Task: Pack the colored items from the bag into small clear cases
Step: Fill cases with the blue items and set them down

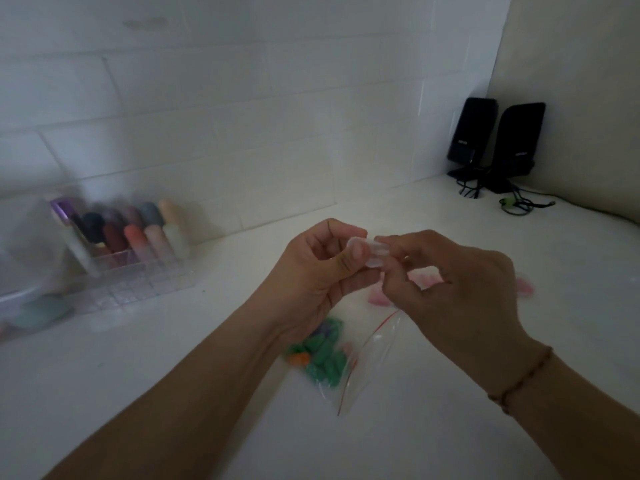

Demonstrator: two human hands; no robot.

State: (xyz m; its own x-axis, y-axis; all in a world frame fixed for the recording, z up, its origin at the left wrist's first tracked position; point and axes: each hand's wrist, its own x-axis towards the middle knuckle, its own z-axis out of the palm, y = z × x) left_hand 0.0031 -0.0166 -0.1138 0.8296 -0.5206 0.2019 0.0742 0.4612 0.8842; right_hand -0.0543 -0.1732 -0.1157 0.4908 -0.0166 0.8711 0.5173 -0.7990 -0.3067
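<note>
My left hand [311,268] and right hand [446,282] pinching one small clear case [369,252] between fingertips above a white counter [173,358]; zip bag [346,362] of green pieces at six o'clock beneath my wrists

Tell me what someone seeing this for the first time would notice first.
Mid-frame, the left hand and right hand together pinch a small clear case above the counter. Beneath the wrists lies a clear zip bag holding mostly green pieces. At far left stands a clear organizer of colored tubes.

head view: worn on the head, looking forward and down, close over the white counter [450,393] toward the tiled wall [242,116]
</note>
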